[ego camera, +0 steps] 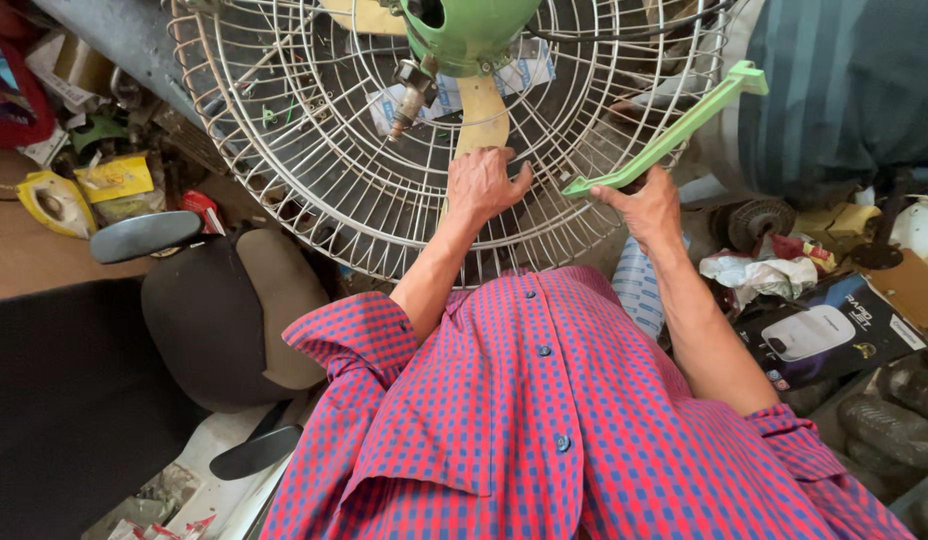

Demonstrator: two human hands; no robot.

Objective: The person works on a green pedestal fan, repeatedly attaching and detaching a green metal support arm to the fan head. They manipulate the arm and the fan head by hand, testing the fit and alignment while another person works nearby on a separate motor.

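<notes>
A round wire fan guard [314, 150] stands in front of me, with a green motor housing [464, 35] at its top centre and a bare shaft [406, 105] sticking out. My left hand [484, 185] lies flat on the wire guard just below a cream-coloured stem [482, 115]. My right hand [644, 205] grips the near end of a long light-green plastic bar [674, 130] that slants up to the right across the guard. My red-and-blue checked shirt fills the lower part of the view.
A black and beige office chair [224, 310] stands at the left beside a brown table [24, 250] with yellow clutter [114, 178]. At the right lie a dark appliance box [834, 330], crumpled bags [754, 270], a small motor [759, 220] and ribbed hoses [894, 420].
</notes>
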